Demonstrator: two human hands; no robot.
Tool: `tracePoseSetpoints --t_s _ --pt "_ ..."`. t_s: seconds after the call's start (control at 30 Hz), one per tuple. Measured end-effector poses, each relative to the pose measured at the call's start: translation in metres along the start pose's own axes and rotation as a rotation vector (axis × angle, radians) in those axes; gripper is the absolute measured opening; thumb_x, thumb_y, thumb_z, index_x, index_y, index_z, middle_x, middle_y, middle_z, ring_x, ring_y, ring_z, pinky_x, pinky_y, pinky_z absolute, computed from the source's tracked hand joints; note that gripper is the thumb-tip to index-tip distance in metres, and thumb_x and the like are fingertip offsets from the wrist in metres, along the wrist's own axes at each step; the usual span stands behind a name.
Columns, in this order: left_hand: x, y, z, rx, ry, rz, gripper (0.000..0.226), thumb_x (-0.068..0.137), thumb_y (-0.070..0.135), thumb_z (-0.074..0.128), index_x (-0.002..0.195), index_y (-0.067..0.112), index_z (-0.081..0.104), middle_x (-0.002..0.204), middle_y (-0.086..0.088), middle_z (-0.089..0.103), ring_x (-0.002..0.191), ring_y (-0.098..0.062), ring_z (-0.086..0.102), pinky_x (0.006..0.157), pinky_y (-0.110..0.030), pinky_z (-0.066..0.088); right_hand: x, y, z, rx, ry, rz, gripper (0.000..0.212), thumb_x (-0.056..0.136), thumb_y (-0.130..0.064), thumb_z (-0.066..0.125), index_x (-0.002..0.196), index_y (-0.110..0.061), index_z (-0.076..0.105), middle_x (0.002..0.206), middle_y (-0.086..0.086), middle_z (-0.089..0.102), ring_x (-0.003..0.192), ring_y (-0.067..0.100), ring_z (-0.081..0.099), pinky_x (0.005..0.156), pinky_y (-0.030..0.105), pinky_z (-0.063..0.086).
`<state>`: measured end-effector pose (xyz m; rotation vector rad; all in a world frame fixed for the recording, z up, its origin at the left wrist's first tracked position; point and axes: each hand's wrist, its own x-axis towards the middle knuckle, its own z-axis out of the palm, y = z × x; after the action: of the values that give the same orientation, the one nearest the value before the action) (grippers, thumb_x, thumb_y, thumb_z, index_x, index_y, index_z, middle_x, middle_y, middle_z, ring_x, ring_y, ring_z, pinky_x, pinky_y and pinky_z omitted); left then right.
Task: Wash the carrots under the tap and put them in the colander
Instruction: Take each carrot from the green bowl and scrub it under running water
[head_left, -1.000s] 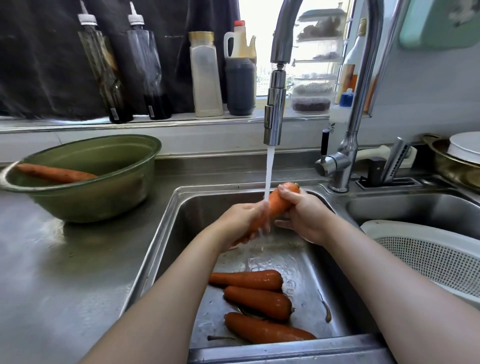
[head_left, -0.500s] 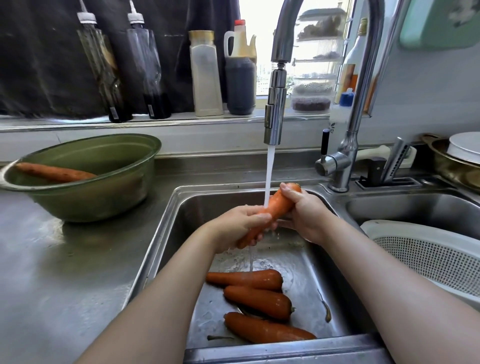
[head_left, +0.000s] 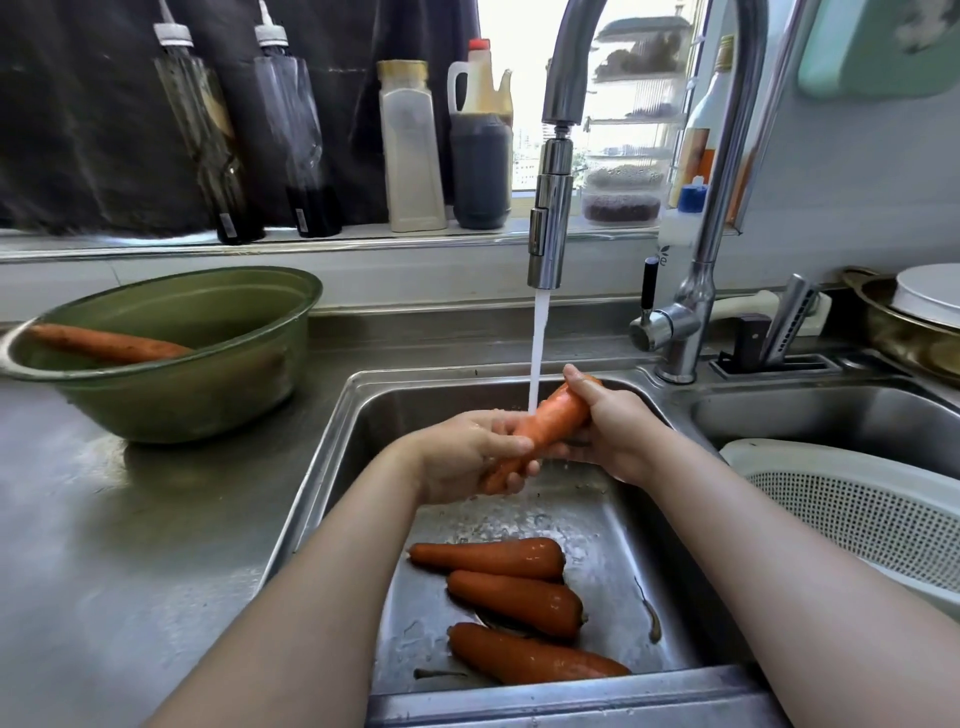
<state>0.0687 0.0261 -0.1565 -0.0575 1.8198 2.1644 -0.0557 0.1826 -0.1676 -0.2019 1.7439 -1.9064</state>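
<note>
Both my hands hold one orange carrot (head_left: 556, 415) under the running tap (head_left: 549, 228) above the left sink basin (head_left: 613, 525). My left hand (head_left: 467, 454) grips its thin lower end, and my right hand (head_left: 610, 428) grips its thick upper end. The water stream lands on the carrot's middle. Three wet carrots (head_left: 514, 597) lie on the basin floor below. A white colander (head_left: 852, 504) sits in the right basin, only partly in view. One more carrot (head_left: 104, 344) lies in the green bowl (head_left: 171, 395).
The green bowl stands on the steel counter (head_left: 130, 519) to the left. Bottles (head_left: 410, 150) line the window sill behind the sink. A metal pot with a white lid (head_left: 914, 317) sits at the far right. A carrot root scrap (head_left: 652, 621) lies in the basin.
My left hand has slid down the carrot toward its thin end, baring more of the middle under the stream. My right hand has kept its hold on the thick end.
</note>
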Motion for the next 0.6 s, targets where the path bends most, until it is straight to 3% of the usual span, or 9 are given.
tracePoseSetpoints --t_s 0.1,0.17,0.23,0.33,0.43,0.5,0.6 --pt "0.003 -0.001 0.003 0.131 0.113 -0.005 0.020 0.107 0.010 0.049 0.119 0.013 0.065 0.101 -0.004 0.070 0.067 -0.008 0.057 0.054 -0.017 0.046 -0.002 -0.002 -0.001 0.017 0.038 0.013 0.036 0.093 -0.036 0.075 0.110 -0.006 0.064 0.113 0.023 0.070 0.101 0.040 0.072 0.086 0.053 0.062" --pt "0.004 0.000 0.006 0.344 0.230 0.005 0.021 0.108 0.029 0.052 0.102 0.019 0.068 0.088 -0.001 0.067 0.054 -0.009 0.048 0.046 -0.019 0.038 -0.006 -0.004 -0.001 0.004 0.012 0.011 0.027 0.093 -0.027 0.076 0.107 -0.006 0.067 0.111 0.022 0.070 0.094 0.034 0.072 0.073 0.046 0.063" --pt "0.006 0.001 0.008 0.555 0.366 0.006 0.037 0.104 0.050 0.052 0.091 0.021 0.070 0.075 0.001 0.066 0.047 -0.011 0.043 0.044 -0.023 0.033 -0.009 -0.005 -0.001 -0.040 0.004 -0.004 0.029 0.092 -0.022 0.077 0.112 -0.004 0.068 0.113 0.022 0.070 0.090 0.030 0.072 0.056 0.036 0.060" --pt "0.007 0.000 0.009 0.635 0.478 -0.020 0.050 0.098 0.062 0.054 0.092 0.018 0.076 0.071 0.002 0.075 0.047 -0.014 0.043 0.047 -0.024 0.036 -0.011 -0.004 -0.001 -0.069 0.050 -0.001 0.036 0.091 -0.021 0.079 0.119 -0.003 0.066 0.116 0.022 0.068 0.094 0.033 0.072 0.053 0.035 0.059" --pt "0.004 -0.001 0.008 0.536 0.452 -0.048 0.042 0.096 0.054 0.066 0.099 0.013 0.078 0.079 -0.003 0.077 0.052 -0.013 0.055 0.051 -0.024 0.047 -0.011 -0.002 -0.001 -0.091 0.095 0.037 0.034 0.092 -0.018 0.077 0.118 -0.001 0.063 0.111 0.021 0.066 0.091 0.033 0.070 0.052 0.038 0.060" --pt "0.002 -0.001 0.003 0.343 0.362 -0.063 0.034 0.098 0.036 0.070 0.116 0.007 0.073 0.097 -0.012 0.078 0.073 -0.017 0.073 0.064 -0.024 0.058 -0.011 -0.001 -0.003 -0.100 0.080 0.077 0.031 0.094 -0.016 0.076 0.118 -0.003 0.062 0.112 0.019 0.064 0.095 0.033 0.069 0.054 0.040 0.061" --pt "-0.007 0.002 -0.005 0.103 0.195 -0.136 0.034 0.102 0.008 0.062 0.134 0.001 0.060 0.117 -0.022 0.074 0.108 -0.028 0.074 0.078 -0.028 0.063 -0.014 0.000 -0.005 -0.178 0.022 0.136 0.014 0.098 -0.019 0.071 0.108 -0.012 0.063 0.102 0.014 0.065 0.084 0.027 0.068 0.053 0.034 0.057"
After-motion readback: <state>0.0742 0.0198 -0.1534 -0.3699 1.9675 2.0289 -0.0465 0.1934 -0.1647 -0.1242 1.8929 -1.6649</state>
